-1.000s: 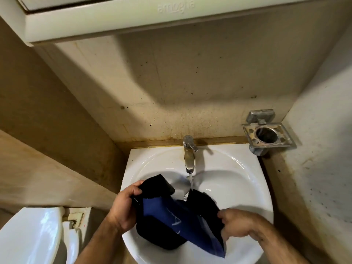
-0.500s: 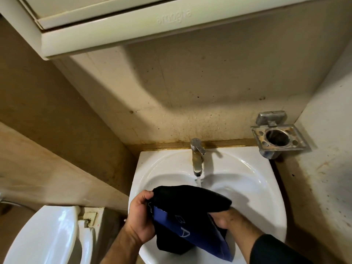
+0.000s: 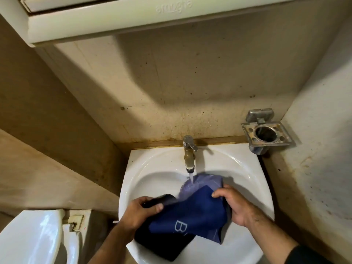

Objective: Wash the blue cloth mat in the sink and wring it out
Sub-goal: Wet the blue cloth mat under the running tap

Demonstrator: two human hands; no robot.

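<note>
The blue cloth mat (image 3: 192, 212), blue on one face with pale lettering and black on the other, is spread over the white sink (image 3: 152, 168). Its far corner lies under the water running from the metal tap (image 3: 188, 155). My left hand (image 3: 141, 212) grips the mat's black left edge. At the mat's right edge my right hand (image 3: 236, 204) pinches the cloth, with the thumb on the blue face. The mat's black underside hangs toward the sink's front rim.
A metal holder (image 3: 265, 133) is fixed to the right wall beside the sink. A white toilet (image 3: 32, 237) stands at the lower left. A cream cabinet (image 3: 114, 18) overhangs the sink. Stained walls close in on both sides.
The mat has been turned and opened out, blue face up, with its far corner moved under the stream. My right hand shifted right and back; my left hand stayed at the left edge.
</note>
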